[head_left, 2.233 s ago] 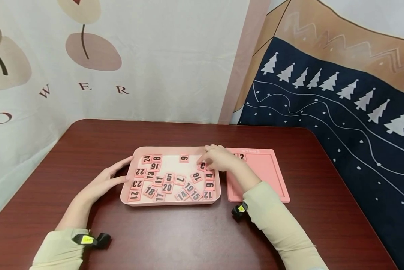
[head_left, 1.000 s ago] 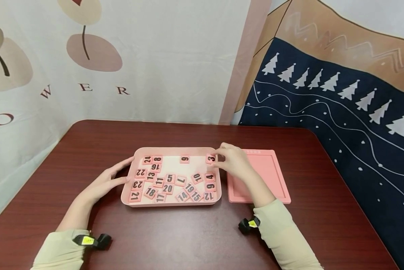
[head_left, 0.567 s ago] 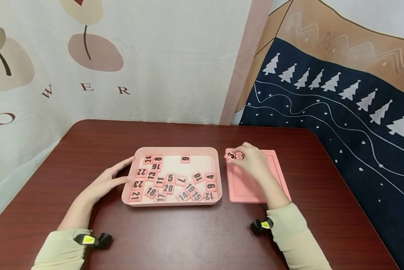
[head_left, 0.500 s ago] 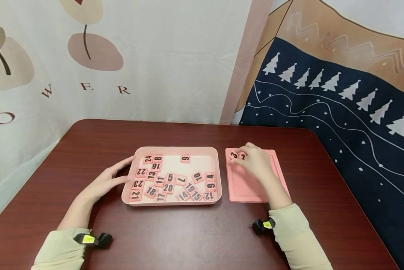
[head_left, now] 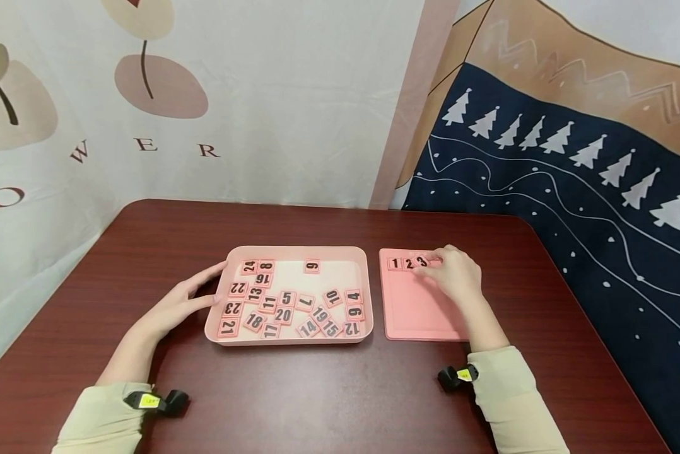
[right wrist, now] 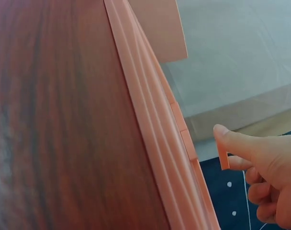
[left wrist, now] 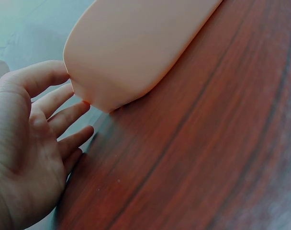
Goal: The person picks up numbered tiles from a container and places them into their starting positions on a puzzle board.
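One numbered tile, the 3 (head_left: 422,261), is pinched between thumb and finger of the right hand (head_left: 458,272) and held just above a pink board (head_left: 416,306), beside two tiles, the 1 (head_left: 394,263) and the 2 (head_left: 409,263), that are set side by side in its far left corner. Twenty-one tiles (head_left: 284,316) are contained in one pale pink tray (head_left: 340,271), scattered at varied angles. The tray's left end is touched by the fingertips of the left hand (head_left: 178,306), its fingers spread. Tray and board are placed near each other, a narrow gap between them, on a reddish-brown surface (head_left: 294,397). Two black wrist devices (head_left: 172,403), each marked with one yellow label (head_left: 149,401), are worn at two pale green sleeves (head_left: 104,416)
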Action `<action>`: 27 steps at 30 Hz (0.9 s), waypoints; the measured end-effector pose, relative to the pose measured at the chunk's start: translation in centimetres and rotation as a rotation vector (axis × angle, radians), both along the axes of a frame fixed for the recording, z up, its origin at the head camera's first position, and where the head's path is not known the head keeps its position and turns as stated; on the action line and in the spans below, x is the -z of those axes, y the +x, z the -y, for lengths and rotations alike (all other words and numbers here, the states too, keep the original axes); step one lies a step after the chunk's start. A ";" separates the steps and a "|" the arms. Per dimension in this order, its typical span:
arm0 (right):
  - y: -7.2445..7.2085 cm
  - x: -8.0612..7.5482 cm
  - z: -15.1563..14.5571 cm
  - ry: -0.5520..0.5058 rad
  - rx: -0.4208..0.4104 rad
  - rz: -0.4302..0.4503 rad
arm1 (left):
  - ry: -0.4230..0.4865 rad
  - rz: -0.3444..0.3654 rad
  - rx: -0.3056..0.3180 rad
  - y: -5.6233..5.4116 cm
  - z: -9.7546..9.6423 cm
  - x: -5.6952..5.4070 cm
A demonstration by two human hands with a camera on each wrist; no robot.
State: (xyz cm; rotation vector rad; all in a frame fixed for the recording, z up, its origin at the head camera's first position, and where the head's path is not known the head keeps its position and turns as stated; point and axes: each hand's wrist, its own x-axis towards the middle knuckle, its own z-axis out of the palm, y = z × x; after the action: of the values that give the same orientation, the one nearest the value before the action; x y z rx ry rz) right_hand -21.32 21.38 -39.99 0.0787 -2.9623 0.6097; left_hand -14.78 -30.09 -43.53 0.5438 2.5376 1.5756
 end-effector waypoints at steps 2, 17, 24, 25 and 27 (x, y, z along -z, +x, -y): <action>-0.1 0.2 -0.3 0.002 0.024 0.019 | -0.004 0.000 -0.004 0.0 0.0 0.0; -0.7 1.7 -1.0 0.003 0.114 0.080 | -0.016 -0.001 -0.009 0.0 0.0 0.0; -0.8 1.7 -1.1 0.013 0.087 0.146 | -0.019 -0.008 -0.007 0.0 0.0 0.0; -0.8 1.6 -1.1 0.013 0.077 0.158 | -0.019 -0.009 -0.007 0.0 0.0 0.0; -0.8 1.4 -1.3 0.011 0.055 0.179 | -0.019 -0.011 -0.007 0.0 0.0 0.0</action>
State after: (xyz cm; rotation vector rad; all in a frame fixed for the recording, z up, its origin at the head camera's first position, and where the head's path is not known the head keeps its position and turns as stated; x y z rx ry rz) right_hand -22.14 22.71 -41.38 -0.0590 -3.1273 0.6243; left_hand -14.76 -30.07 -43.53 0.5434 2.5627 1.5539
